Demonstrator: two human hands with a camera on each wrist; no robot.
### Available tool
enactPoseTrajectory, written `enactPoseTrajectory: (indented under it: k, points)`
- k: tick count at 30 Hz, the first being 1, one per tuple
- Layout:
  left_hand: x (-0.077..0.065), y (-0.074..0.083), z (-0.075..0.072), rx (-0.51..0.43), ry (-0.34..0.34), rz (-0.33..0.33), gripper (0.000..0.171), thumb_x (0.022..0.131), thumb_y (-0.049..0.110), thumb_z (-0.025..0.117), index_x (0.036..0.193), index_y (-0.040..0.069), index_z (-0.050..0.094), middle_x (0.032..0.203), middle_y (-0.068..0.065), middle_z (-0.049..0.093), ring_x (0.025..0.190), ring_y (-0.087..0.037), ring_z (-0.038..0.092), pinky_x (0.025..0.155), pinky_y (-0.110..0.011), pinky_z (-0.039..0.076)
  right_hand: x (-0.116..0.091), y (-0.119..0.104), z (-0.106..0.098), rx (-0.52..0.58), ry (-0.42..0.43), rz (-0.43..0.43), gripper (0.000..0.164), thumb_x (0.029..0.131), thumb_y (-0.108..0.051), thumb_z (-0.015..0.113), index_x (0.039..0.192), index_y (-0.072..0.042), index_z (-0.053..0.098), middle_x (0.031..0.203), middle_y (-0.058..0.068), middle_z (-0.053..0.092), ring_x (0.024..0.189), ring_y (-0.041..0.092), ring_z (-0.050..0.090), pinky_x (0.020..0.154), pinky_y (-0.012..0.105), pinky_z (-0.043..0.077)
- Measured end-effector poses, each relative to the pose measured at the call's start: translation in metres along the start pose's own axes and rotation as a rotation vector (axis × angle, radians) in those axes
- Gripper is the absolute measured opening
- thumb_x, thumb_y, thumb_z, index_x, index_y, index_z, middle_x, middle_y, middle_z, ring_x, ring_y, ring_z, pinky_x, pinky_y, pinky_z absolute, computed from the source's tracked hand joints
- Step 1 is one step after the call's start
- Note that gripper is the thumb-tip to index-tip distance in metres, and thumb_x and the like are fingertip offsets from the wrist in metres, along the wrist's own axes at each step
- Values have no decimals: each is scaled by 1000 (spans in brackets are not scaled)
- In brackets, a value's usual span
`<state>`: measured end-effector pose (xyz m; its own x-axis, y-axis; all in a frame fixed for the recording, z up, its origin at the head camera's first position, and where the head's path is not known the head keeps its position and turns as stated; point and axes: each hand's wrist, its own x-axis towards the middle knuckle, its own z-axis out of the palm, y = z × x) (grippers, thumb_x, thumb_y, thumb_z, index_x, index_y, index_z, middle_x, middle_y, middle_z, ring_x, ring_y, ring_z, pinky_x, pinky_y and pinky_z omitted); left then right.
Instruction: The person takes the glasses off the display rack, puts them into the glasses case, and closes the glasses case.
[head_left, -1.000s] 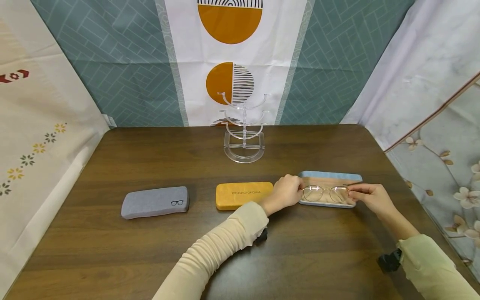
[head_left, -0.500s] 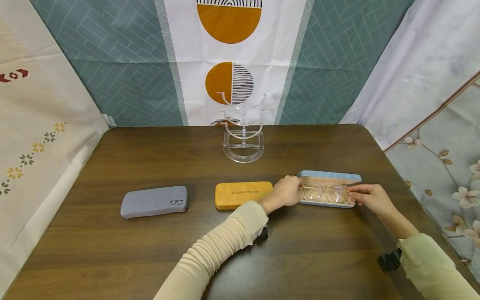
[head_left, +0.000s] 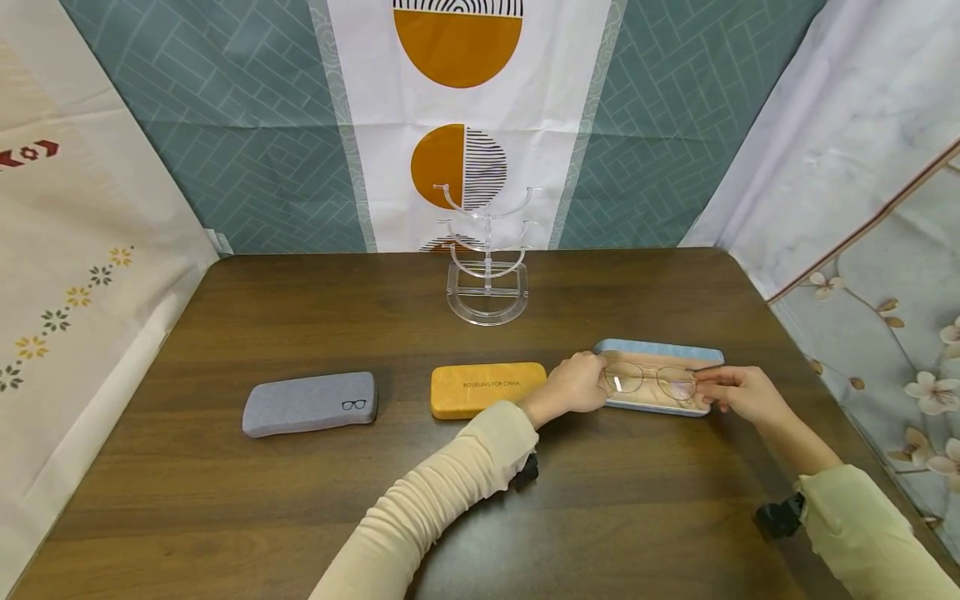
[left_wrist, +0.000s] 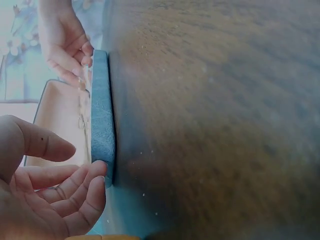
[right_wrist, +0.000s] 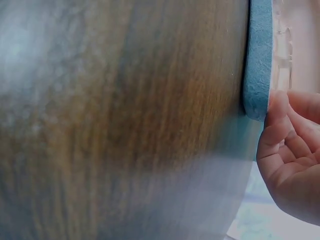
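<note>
Eyeglasses [head_left: 648, 381] with thin gold frames lie low over the pinkish lining of an opened light blue glasses case [head_left: 660, 352] at the right of the table. My right hand [head_left: 738, 392] pinches the right end of the eyeglasses between thumb and fingers, right at the case's end. At the case's left end is my left hand [head_left: 577, 383]. In the left wrist view, its thumb [left_wrist: 52, 147] stands apart from the fingers, over the inside of the case, and the fingertips [left_wrist: 97, 170] touch the blue outer wall.
A yellow glasses case [head_left: 487, 390] lies shut just left of my left hand. Farther left is a shut grey glasses case [head_left: 311, 405]. A clear tiered display stand [head_left: 487, 292] stands at the back middle. Curtains hang around the brown table [head_left: 337, 317].
The eyeglasses have sunk slightly lower into the blue case. The left fingers have eased off their left end, while the right hand stays at the right end.
</note>
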<state>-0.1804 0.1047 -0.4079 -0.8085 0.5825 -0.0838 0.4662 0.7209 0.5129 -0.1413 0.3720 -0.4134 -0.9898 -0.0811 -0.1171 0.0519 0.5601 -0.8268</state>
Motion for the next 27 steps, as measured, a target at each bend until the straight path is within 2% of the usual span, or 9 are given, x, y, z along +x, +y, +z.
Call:
enactPoseTrajectory:
  k: [7,10,11,14,16,19,23,27]
  points:
    - [-3,-1,0,-25,0,47,12,74,2,55,71,11,47,67,1,38,56,-10,35,43,-20,30,-1,2,-1,-24,31,23,35,85,-8,63,105,20,55,69,-3,66,60,5,58,49,24,46]
    - [-6,-3,-1,-56,20,89,7,76,2,54,78,9,55,62,3,35,51,-7,31,41,-17,26,-2,3,-3,-31,33,46,38,86,-10,63,107,20,54,71,-2,67,62,5,59,52,25,47]
    - [-7,-3,-2,-71,27,100,10,77,2,53,84,8,59,60,3,34,48,-6,29,40,-16,24,-3,3,-3,-31,34,54,39,86,-12,63,108,19,54,72,-2,67,63,5,59,53,26,48]
    - [-10,-5,-7,-108,58,133,26,80,4,53,102,6,65,53,5,37,41,-4,24,38,-15,21,-4,4,-6,-45,32,57,41,86,-14,64,109,19,54,75,-3,67,65,4,58,55,26,49]
    - [-11,-5,-10,-118,86,153,29,81,6,54,107,5,66,53,7,43,39,-2,26,39,-15,23,-5,4,-7,-56,29,54,41,85,-15,64,108,18,54,76,-4,66,66,4,58,55,26,49]
    - [-13,-7,-15,-135,131,174,24,82,8,56,101,5,69,63,6,55,45,-1,35,43,-14,30,-6,3,-9,-71,11,63,41,85,-17,64,107,17,55,77,-1,66,67,5,59,56,27,49]
    - [-14,-8,-19,-187,187,154,14,84,13,60,92,5,68,73,2,62,52,-2,46,48,-13,37,-8,2,-12,-78,-29,110,43,86,-22,64,107,15,53,77,2,66,67,8,60,58,29,50]
    - [-13,-10,-18,-229,228,89,22,86,19,60,101,4,63,76,-2,61,51,-5,46,46,-14,37,-9,1,-14,-85,-81,143,51,88,-26,61,114,15,45,85,6,65,69,9,61,60,30,51]
